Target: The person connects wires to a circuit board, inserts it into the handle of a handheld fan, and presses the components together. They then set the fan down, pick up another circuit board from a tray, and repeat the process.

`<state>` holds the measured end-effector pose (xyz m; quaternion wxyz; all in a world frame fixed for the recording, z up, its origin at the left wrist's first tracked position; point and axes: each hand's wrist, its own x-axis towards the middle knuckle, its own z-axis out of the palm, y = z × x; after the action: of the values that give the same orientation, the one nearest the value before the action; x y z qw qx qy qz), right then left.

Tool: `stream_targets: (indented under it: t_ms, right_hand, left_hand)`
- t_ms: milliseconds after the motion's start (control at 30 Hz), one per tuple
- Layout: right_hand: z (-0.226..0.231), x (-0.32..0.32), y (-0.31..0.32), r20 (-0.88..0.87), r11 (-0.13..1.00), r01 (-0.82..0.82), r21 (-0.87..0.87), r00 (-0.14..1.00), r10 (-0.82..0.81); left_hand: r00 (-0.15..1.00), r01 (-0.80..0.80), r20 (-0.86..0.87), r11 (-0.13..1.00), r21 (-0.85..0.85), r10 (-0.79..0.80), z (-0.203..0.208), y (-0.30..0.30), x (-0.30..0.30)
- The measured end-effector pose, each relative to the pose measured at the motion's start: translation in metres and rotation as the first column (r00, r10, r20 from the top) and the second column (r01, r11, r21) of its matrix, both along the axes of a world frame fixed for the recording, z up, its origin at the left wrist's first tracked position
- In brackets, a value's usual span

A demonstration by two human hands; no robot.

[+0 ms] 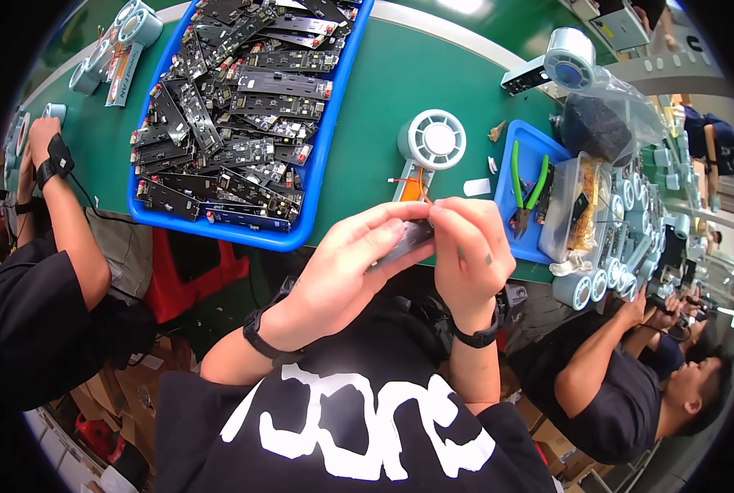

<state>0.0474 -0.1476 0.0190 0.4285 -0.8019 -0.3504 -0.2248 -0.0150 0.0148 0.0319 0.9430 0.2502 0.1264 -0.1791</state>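
Observation:
My left hand [342, 271] is closed around a dark circuit board [414, 237], mostly covered by my fingers. Beside it, the fingertips of my right hand [472, 255] pinch together where thin reddish wires [424, 191] run in from a fan unit; the wire ends are hidden. The fan unit lies on the table just beyond my hands, with a pale blue round fan head [434, 140] and an orange part [412, 189] in its open handle.
A blue tray [244, 239] heaped with circuit boards stands at left. At right are a small blue tray [521, 135] with green-handled cutters [540, 189], a clear plastic box [558, 209], another fan [570, 59] and several more fans. Co-workers sit on both sides.

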Motion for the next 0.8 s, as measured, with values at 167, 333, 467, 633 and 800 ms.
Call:
stream_targets:
  t_ms: [167,333,467,633,800]
  right_hand:
    - [0.007,-0.001,-0.005,0.047,0.999,-0.015,-0.042,0.999,0.017]
    - [0.014,-0.001,-0.011,0.015,0.99,-0.069,-0.124,0.997,0.072]
    - [0.027,0.003,-0.016,0.02,0.968,-0.086,-0.234,0.995,0.093]
    - [0.018,0.002,-0.015,-0.078,0.994,-0.038,-0.102,0.997,0.03]
    - [0.017,-0.001,-0.004,-0.421,0.994,0.076,0.077,0.906,-0.037]
  left_hand:
    - [0.988,0.03,-0.15,0.998,-0.052,-0.038,0.016,-0.002,0.007]
    - [0.972,0.02,-0.232,0.997,-0.068,-0.035,0.02,-0.007,0.01]
    - [0.97,0.024,-0.242,0.998,-0.054,-0.036,0.019,-0.009,0.012]
    - [0.987,0.07,-0.145,0.997,0.018,-0.067,0.015,-0.01,0.009]
    - [0.997,0.061,-0.066,0.978,0.201,-0.049,0.013,-0.006,-0.001]
